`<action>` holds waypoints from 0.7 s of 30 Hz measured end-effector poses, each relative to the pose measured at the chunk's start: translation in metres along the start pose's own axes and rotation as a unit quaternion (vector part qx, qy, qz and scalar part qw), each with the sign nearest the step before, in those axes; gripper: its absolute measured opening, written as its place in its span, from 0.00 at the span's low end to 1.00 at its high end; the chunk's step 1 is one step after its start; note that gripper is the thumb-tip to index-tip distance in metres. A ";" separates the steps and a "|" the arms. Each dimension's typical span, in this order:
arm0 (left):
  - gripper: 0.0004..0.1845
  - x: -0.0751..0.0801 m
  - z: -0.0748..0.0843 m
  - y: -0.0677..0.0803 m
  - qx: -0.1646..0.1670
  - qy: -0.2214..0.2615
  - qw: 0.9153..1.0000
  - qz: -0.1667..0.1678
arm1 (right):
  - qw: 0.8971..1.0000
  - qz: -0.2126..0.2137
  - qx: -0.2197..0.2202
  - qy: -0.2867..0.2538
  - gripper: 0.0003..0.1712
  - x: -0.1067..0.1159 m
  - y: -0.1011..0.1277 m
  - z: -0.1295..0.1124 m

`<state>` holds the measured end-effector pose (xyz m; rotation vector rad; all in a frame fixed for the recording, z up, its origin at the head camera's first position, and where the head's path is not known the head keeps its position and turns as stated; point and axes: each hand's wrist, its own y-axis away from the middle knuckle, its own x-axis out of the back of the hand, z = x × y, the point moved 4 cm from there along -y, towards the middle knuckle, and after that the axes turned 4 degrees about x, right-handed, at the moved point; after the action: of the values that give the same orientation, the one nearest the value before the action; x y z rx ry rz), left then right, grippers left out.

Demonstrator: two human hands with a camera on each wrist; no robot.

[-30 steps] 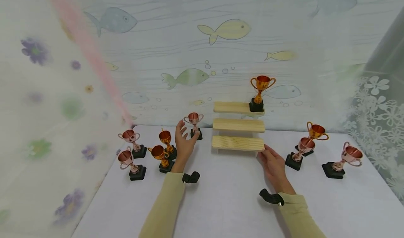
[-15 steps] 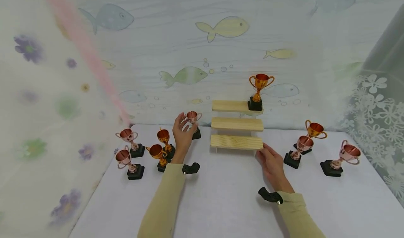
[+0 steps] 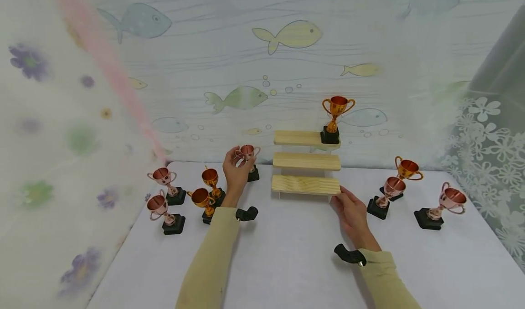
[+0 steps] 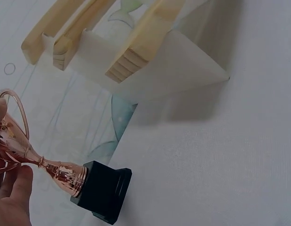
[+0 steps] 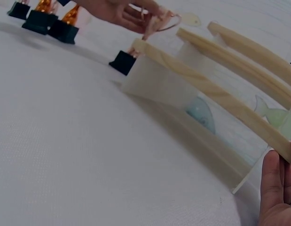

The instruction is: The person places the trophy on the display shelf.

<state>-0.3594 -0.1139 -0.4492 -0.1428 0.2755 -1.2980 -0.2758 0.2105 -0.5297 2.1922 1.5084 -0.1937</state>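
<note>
Nearest, at 6 o'clock: two yellow sleeves [image 3: 207,263] over the white table [image 3: 287,259], each wrist with a black camera mount.

Right hand [image 3: 352,214] at 4 o'clock, lying relaxed with straight fingers touching the right front corner of the lowest wooden step of the stepped stand [image 3: 306,184]; curled round nothing. Same hand in the right wrist view, fingertips [image 5: 277,176] just at the end of that plank.

Left hand [image 3: 235,174] at 11 o'clock, fingers and thumb curled round the bowl and handles of a rose-coloured trophy [image 3: 247,153]. Trophy upright in the head view, black base [image 4: 100,190] low on the table just left of the stand; lifted or resting, cannot tell. In the left wrist view, stem and base clear of the palm, fingers [image 4: 16,188] under the cup.

At 9 o'clock, left of that hand: two orange trophies [image 3: 203,198] close together, and farther left two rose trophies [image 3: 158,205], all upright on black bases.

At 3 o'clock: a rose trophy [image 3: 448,202] near the table's right edge, another rose one [image 3: 389,188] just in front of an orange one [image 3: 407,168].

Farthest, at 12 o'clock: an orange trophy [image 3: 337,110] upright on the right end of the stand's top step, against the fish-patterned backdrop [image 3: 287,35].
</note>
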 end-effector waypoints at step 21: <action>0.24 0.004 -0.030 -0.013 0.009 -0.022 0.999 0.035 | 1.000 -0.005 -0.016 0.003 0.31 0.002 -0.003 -0.001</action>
<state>-0.3784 -0.1198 -0.4750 -0.1456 0.2289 -1.2266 -0.2776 0.2136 -0.5300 2.1613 1.5165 -0.1659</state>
